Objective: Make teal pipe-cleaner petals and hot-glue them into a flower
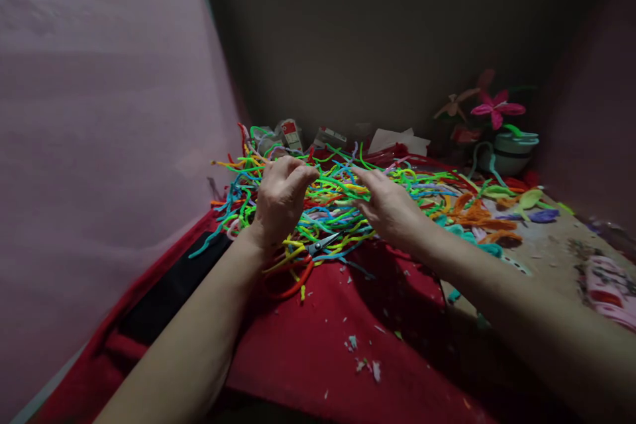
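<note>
My left hand (281, 199) is closed, thumb and forefinger pinched together over the pile. From its fingertips a green pipe cleaner (338, 182) appears to run toward my right hand (390, 202). The right hand's thumb and fingers are apart, with the far end of the green strand near the gap; I see no grip on it. Under both hands spreads a tangled heap of coloured pipe cleaners (318, 218). Scissors (318, 246) with orange-red handles lie at the heap's near edge, blades pointing right.
Red cloth (298, 351) with small fluffy scraps covers the near surface. A black flat item (169, 291) lies at left. On the right are orange petal shapes (477, 215), a pot (514, 152) with a pink flower (498, 108), and a pink sandal (611, 288). Small boxes (291, 134) line the back.
</note>
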{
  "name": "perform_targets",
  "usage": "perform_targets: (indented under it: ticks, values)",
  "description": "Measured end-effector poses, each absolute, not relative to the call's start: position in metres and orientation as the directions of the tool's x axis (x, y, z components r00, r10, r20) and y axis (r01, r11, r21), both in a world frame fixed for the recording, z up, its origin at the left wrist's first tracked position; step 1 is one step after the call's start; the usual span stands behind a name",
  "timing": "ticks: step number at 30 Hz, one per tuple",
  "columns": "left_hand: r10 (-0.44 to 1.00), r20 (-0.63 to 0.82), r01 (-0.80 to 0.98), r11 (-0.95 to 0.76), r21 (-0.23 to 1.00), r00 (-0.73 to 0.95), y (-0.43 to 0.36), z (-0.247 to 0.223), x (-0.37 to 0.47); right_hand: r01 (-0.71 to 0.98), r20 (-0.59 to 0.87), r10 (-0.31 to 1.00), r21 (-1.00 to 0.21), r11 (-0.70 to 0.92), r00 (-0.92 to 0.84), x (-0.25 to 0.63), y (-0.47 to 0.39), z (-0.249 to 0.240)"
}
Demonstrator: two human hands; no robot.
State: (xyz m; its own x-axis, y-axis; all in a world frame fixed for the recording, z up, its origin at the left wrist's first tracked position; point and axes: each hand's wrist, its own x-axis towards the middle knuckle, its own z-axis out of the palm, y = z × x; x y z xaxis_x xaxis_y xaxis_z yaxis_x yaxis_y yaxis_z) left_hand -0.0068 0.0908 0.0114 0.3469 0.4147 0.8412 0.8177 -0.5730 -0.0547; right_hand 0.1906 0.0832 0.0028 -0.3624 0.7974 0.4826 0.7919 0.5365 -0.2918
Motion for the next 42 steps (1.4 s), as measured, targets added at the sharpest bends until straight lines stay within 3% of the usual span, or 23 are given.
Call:
perform_targets:
  ticks: [3,5,7,9,12,14,22,28,33,39,42]
  values:
    - [0.392,0.887,0.823,-0.568,0.025,0.244,0.085,0.015,-0.001,0.759,0.429,0.825,-0.373,0.534,-0.369,0.185,0.094,0.007]
    - [0.413,0.909,0.811,-0.551,0.197,0.060,0.087,0.016,0.002,0.669,0.498,0.837,-0.546,0.505,-0.226,0.185,0.098,0.012]
    - [0.490,0.866,0.753,-0.534,0.384,-0.093,0.091,0.013,0.005,0.420,0.567,0.823,-0.743,0.521,-0.017,0.190,0.101,0.019]
    - [0.633,0.774,0.695,-0.548,0.466,-0.020,0.094,0.006,0.009,0.145,0.579,0.809,-0.813,0.563,0.106,0.196,0.104,0.026]
    - [0.738,0.574,0.658,-0.634,0.408,0.355,0.094,-0.007,0.019,-0.033,0.570,0.805,-0.812,0.582,0.165,0.205,0.108,0.029]
    - [0.725,0.493,0.671,-0.666,0.327,0.481,0.091,-0.015,0.026,-0.068,0.543,0.822,-0.826,0.559,0.170,0.209,0.109,0.025]
    - [0.854,0.304,0.876,-0.471,0.107,0.422,0.092,-0.028,0.033,-0.170,0.515,0.848,-0.831,0.530,0.127,0.207,0.100,0.018]
    - [0.823,0.273,0.862,-0.504,-0.056,0.499,0.090,-0.031,0.036,-0.211,0.505,0.862,-0.838,0.503,0.045,0.204,0.097,0.015]
    - [0.818,0.330,0.864,-0.504,0.016,0.471,0.089,-0.028,0.033,-0.146,0.483,0.875,-0.868,0.474,-0.036,0.209,0.100,0.011]
    - [0.828,0.421,0.847,-0.486,0.214,0.369,0.090,-0.027,0.033,0.098,0.385,0.923,-0.918,0.385,-0.025,0.209,0.096,0.012]
    - [0.838,0.439,0.896,-0.421,0.143,0.324,0.084,-0.020,0.035,0.140,0.383,0.924,-0.914,0.381,-0.017,0.206,0.097,0.006]
